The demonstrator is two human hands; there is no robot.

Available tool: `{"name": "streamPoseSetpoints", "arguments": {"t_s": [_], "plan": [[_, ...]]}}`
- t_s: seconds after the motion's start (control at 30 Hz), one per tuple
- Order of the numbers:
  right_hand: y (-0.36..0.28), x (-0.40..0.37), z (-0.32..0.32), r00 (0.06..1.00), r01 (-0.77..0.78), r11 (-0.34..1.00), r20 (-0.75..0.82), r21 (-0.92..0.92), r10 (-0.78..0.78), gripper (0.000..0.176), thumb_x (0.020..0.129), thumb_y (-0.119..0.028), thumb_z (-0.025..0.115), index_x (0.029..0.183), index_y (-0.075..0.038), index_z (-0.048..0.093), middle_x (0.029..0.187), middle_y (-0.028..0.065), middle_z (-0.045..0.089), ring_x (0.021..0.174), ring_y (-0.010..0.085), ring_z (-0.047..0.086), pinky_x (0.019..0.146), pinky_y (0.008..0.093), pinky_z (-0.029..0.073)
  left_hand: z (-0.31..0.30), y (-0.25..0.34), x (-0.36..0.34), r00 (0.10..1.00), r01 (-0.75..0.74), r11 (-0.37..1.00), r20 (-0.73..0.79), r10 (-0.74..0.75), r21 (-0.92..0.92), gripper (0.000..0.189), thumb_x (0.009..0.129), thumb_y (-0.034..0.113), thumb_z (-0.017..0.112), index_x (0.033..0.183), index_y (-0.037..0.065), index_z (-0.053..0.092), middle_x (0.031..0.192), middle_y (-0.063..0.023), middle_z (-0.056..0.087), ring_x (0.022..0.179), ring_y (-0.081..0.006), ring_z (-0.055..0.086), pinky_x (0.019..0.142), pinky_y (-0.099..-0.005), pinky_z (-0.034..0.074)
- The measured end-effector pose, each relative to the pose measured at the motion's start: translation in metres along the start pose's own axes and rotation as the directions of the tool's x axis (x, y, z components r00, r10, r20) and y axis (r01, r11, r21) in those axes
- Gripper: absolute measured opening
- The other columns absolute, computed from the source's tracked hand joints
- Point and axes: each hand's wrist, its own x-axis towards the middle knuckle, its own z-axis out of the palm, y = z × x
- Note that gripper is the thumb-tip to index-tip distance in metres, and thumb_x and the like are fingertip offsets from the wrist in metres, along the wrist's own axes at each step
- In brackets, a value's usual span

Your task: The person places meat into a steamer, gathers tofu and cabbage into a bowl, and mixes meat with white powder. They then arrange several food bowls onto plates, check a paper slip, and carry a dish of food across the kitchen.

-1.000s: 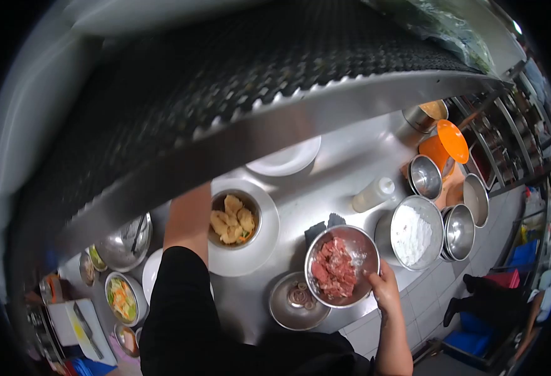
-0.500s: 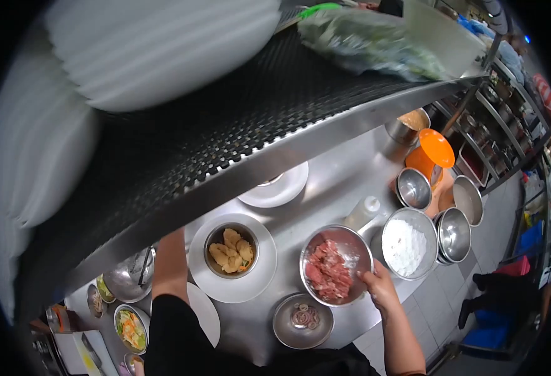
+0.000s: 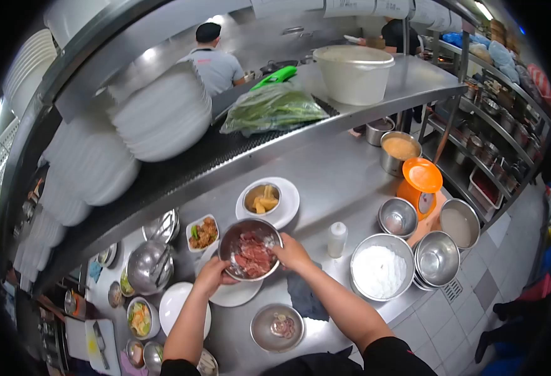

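Both my hands hold a steel mixing bowl point(image 3: 224, 245) of raw sliced meat point(image 3: 251, 254) with some white powder in it. My left hand point(image 3: 214, 277) grips its left rim and my right hand point(image 3: 293, 252) its right side. Under it a white plate point(image 3: 241, 296) shows in part; the bowl hides its middle. Just beyond, a smaller steel bowl point(image 3: 264, 198) of yellowish pieces stands on another white plate point(image 3: 292, 200). To its left is a white dish of browned food point(image 3: 204, 233). Nearer me sits a steel bowl with sliced onion point(image 3: 281, 327).
A dark cloth point(image 3: 307, 293) lies below my right forearm. Rightward are a squeeze bottle point(image 3: 337, 241), a bowl of white powder point(image 3: 381, 266), stacked steel bowls point(image 3: 437, 258) and an orange scale point(image 3: 421, 188). A metal shelf point(image 3: 350, 113) crosses overhead; a co-worker point(image 3: 216, 62) stands behind it.
The bowl of meat has moved left, over the nearer plate. My left hand has come out from under the shelf onto its rim. The view has tilted up.
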Motion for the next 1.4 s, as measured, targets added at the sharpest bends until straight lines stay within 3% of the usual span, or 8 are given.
{"name": "streamPoseSetpoints", "arguments": {"t_s": [0.4, 0.8, 0.97, 1.17, 1.27, 1.3, 1.33, 1.4], "plan": [[0.032, -0.098, -0.04, 0.969, -0.238, 0.898, 0.152, 0.369, 0.194, 0.039, 0.093, -0.034, 0.053, 0.113, 0.0, 0.054, 0.083, 0.0095, 0.062, 0.056, 0.0104, 0.054, 0.05, 0.0236, 0.046, -0.111, 0.029, 0.133, 0.96, -0.037, 0.947, -0.276, -0.056, -0.319, 0.024, 0.086, 0.009, 0.048, 0.102, -0.008, 0.05, 0.097, -0.0223, 0.054, 0.084, -0.037, 0.063, 0.066, -0.0442, 0.06], [0.071, -0.198, -0.043, 0.832, -0.341, 0.743, -0.182, 0.576, 0.524, 0.029, 0.094, -0.023, 0.05, 0.107, 0.003, 0.053, 0.075, 0.0122, 0.062, 0.052, 0.0152, 0.056, 0.047, 0.0284, 0.048, -0.204, 0.056, 0.258, 0.868, -0.096, 0.906, -0.411, 0.278, 0.412, 0.037, 0.083, 0.016, 0.05, 0.112, -0.006, 0.048, 0.095, -0.0231, 0.061, 0.089, -0.0392, 0.062, 0.072, -0.0487, 0.056], [0.056, -0.184, -0.032, 0.853, -0.366, 0.761, -0.134, 0.536, 0.504, 0.029, 0.094, -0.023, 0.05, 0.108, 0.003, 0.052, 0.075, 0.0116, 0.062, 0.053, 0.0147, 0.056, 0.047, 0.0281, 0.048, -0.233, 0.013, 0.232, 0.744, 0.108, 0.6, -0.465, 0.48, 0.793, 0.039, 0.082, 0.018, 0.051, 0.113, -0.006, 0.048, 0.096, -0.0236, 0.061, 0.089, -0.0399, 0.062, 0.072, -0.0483, 0.056], [0.052, -0.179, -0.033, 0.891, -0.35, 0.786, -0.078, 0.509, 0.447, 0.029, 0.094, -0.023, 0.049, 0.108, 0.002, 0.052, 0.076, 0.0109, 0.062, 0.055, 0.0143, 0.056, 0.048, 0.0269, 0.047, -0.245, -0.044, 0.159, 0.718, 0.22, 0.493, -0.482, 0.503, 0.842, 0.041, 0.082, 0.02, 0.053, 0.114, -0.005, 0.048, 0.097, -0.0241, 0.061, 0.09, -0.0408, 0.062, 0.072, -0.0477, 0.056], [0.052, -0.184, -0.031, 0.909, -0.33, 0.804, -0.062, 0.495, 0.412, 0.031, 0.094, -0.025, 0.05, 0.108, 0.002, 0.051, 0.076, 0.0114, 0.062, 0.052, 0.0147, 0.055, 0.046, 0.0262, 0.047, -0.229, -0.062, 0.126, 0.753, 0.197, 0.557, -0.488, 0.441, 0.807, 0.041, 0.081, 0.021, 0.053, 0.114, -0.005, 0.048, 0.097, -0.0243, 0.061, 0.09, -0.0411, 0.062, 0.072, -0.0476, 0.055], [0.05, -0.186, -0.03, 0.911, -0.322, 0.805, -0.068, 0.498, 0.406, 0.031, 0.094, -0.025, 0.05, 0.108, 0.002, 0.051, 0.076, 0.0114, 0.062, 0.052, 0.0147, 0.055, 0.046, 0.0262, 0.047, -0.214, -0.064, 0.116, 0.835, 0.103, 0.926, -0.538, 0.118, 0.363, 0.035, 0.081, 0.015, 0.051, 0.109, -0.005, 0.047, 0.101, -0.0263, 0.058, 0.09, -0.0418, 0.062, 0.074, -0.049, 0.055], [0.048, -0.189, -0.029, 0.915, -0.329, 0.811, -0.049, 0.484, 0.4, 0.03, 0.094, -0.024, 0.05, 0.108, 0.002, 0.052, 0.076, 0.0111, 0.062, 0.053, 0.014, 0.056, 0.047, 0.0263, 0.047, -0.201, -0.062, 0.107, 0.912, 0.092, 0.972, -0.373, -0.169, -0.215, 0.028, 0.081, 0.01, 0.049, 0.105, -0.005, 0.046, 0.105, -0.0282, 0.055, 0.091, -0.0426, 0.062, 0.076, -0.0504, 0.055], [0.043, -0.197, -0.028, 0.919, -0.313, 0.818, -0.062, 0.483, 0.389, 0.029, 0.094, -0.023, 0.05, 0.109, 0.002, 0.053, 0.077, 0.0107, 0.061, 0.055, 0.0133, 0.056, 0.048, 0.0265, 0.046, -0.213, -0.089, 0.126, 0.945, -0.012, 0.93, -0.308, -0.11, -0.368, 0.028, 0.081, 0.007, 0.048, 0.104, -0.008, 0.043, 0.104, -0.03, 0.055, 0.09, -0.0429, 0.062, 0.075, -0.0498, 0.055]]}}
